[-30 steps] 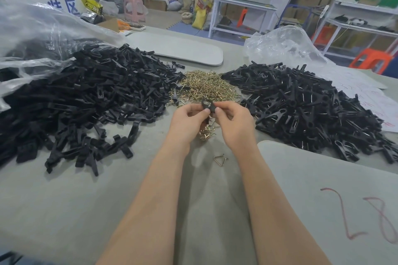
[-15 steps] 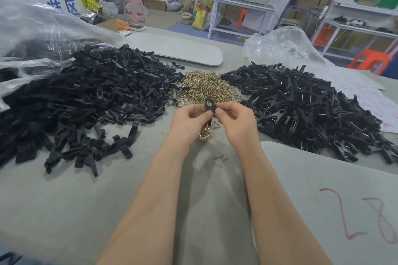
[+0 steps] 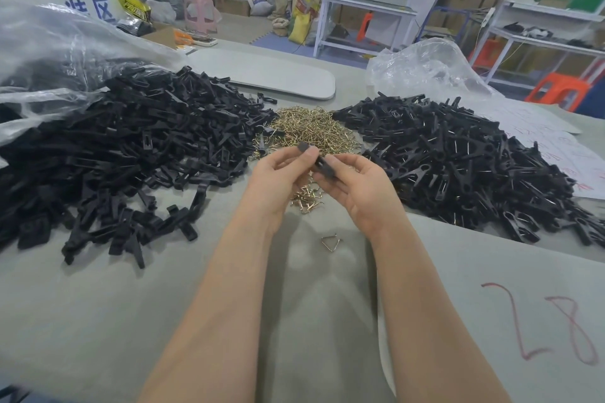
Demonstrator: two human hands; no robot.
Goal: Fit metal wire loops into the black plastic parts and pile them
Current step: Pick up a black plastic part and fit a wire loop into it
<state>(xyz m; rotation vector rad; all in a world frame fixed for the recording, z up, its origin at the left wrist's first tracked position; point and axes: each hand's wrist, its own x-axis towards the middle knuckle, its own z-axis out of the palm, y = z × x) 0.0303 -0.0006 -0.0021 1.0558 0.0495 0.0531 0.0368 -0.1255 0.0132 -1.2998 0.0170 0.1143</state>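
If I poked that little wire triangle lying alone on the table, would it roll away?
Probably not: the wire loop lies flat with corners, so it should slide, not roll. It looks thin, so likely light and easily flicked.

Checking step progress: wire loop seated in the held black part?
Cannot tell. Left hand and right hand pinch the black part, partly covering it; no loop visible.

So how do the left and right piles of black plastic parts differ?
The left pile of black plastic parts shows no wire; the right pile of black plastic parts glints with metal wire. The left pile spreads wider than the right. Both lie on the grey table.
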